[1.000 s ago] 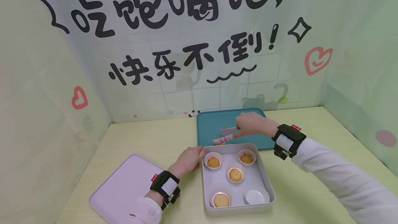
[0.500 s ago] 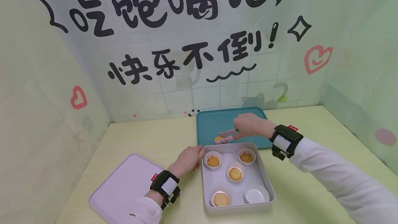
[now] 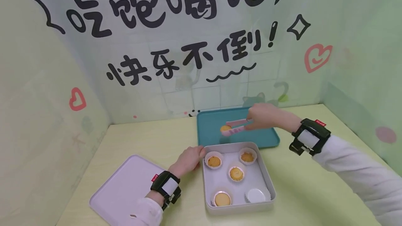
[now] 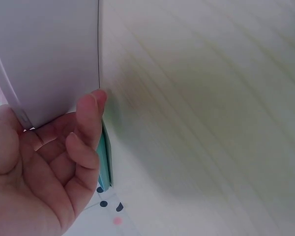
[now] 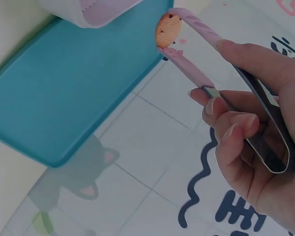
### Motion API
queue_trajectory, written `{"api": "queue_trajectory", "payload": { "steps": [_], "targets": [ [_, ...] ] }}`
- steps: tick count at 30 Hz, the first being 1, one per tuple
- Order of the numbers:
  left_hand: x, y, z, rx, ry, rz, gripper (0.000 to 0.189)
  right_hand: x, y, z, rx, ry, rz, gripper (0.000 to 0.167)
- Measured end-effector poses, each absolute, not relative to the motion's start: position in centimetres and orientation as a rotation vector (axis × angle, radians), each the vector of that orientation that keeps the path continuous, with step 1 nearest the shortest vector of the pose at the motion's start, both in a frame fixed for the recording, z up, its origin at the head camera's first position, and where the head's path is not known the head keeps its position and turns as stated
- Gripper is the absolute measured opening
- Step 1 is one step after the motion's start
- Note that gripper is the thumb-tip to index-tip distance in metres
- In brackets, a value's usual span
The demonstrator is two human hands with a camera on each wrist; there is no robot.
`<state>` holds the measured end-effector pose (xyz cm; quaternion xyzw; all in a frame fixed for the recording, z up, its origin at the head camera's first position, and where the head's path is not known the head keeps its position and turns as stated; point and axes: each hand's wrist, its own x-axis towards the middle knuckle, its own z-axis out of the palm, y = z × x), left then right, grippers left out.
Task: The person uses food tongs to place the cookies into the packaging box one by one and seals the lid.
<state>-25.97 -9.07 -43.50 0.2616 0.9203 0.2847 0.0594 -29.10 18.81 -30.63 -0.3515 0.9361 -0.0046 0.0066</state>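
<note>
My right hand (image 3: 265, 115) grips a pair of tongs (image 5: 265, 98) with dark metal arms and pink tips. Between the tips is a small round golden cookie with dark specks (image 5: 167, 30), raised over the teal tray (image 3: 207, 128). My left hand (image 3: 187, 159) holds the far left corner of a pale lilac rectangular box (image 3: 205, 184), fingers bent against its outer side in the left wrist view. Inside the box sit several white paper cups with cookies (image 3: 236, 173). One paper cup (image 3: 257, 195) at the near right holds no cookie.
A flat lilac tray or lid (image 3: 122, 191) lies on the wood-grain table (image 3: 150, 135) at left, partly under the left forearm. The teal tray lies behind the box, against the printed backdrop (image 3: 169, 100). Printed side panels stand left and right.
My right hand has lifted the cookie off the teal tray with the tongs and moved it up and slightly right. The left hand keeps its place at the box corner.
</note>
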Motion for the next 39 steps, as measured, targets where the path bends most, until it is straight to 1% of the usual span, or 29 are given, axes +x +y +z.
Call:
{"api": "queue_trajectory", "payload": {
  "steps": [3,7,14,19,23,32,39],
  "targets": [
    [-26.0,-9.4,-43.6,0.793,2.801,0.868,0.027,-27.9,19.9,-29.3,-1.233,2.914,-0.050,0.040],
    [-26.0,-9.7,-43.7,0.803,2.806,0.878,0.027,-25.4,21.3,-28.1,-1.369,2.881,-0.063,0.033],
    [-26.1,-10.0,-43.8,0.782,2.800,0.892,0.027,-20.7,22.7,-28.1,-1.391,2.816,-0.040,0.020],
    [-26.1,-10.0,-43.5,0.778,2.801,0.893,0.027,-18.5,23.0,-28.9,-1.373,2.752,-0.003,0.018],
    [-26.1,-9.8,-43.3,0.785,2.799,0.902,0.028,-17.6,23.0,-29.4,-1.394,2.730,0.070,0.018],
    [-26.2,-9.2,-43.4,0.776,2.784,0.883,0.028,-16.9,22.7,-30.9,-1.392,2.689,0.181,0.022],
    [-25.9,-8.8,-43.5,0.780,2.772,0.901,0.026,-16.6,22.8,-31.1,-1.325,2.702,0.133,0.027]
  ]
}}
